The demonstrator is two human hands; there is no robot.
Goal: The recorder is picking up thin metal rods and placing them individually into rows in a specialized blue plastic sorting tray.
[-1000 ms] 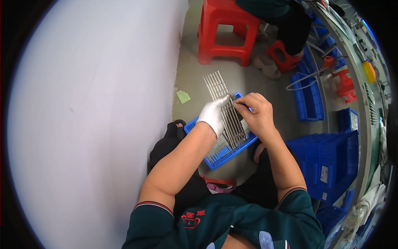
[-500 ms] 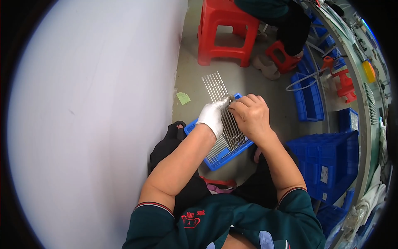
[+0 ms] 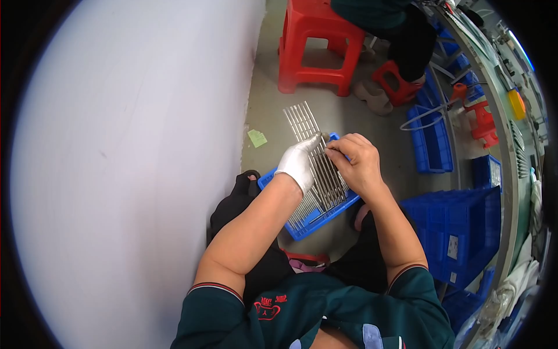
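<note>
My left hand (image 3: 298, 164), in a white glove, is closed round the side of a row of slim metal rods (image 3: 301, 121). The rods lie nearly parallel, tilted, their far ends sticking out past the glove. Close to the gloved thumb, my bare right hand (image 3: 358, 161) has its thumb and forefinger pinched together at the right side of the row. What sits in that pinch is too small to make out. Beneath both hands is a shallow blue crate (image 3: 298, 234), with more thin metal rods (image 3: 299, 214) lying in its left part. My hands hide the crate's middle.
A white wall (image 3: 133, 163) runs along my left. Ahead are a red stool (image 3: 314, 77) and a seated person (image 3: 410, 43). Blue bins (image 3: 459, 227) and a workbench edge (image 3: 507, 174) line the right. Green paper (image 3: 257, 138) lies on the floor.
My right hand has shifted slightly to the right, away from the gloved thumb, with its fingers still pinched. The left hand and the row of rods have hardly moved.
</note>
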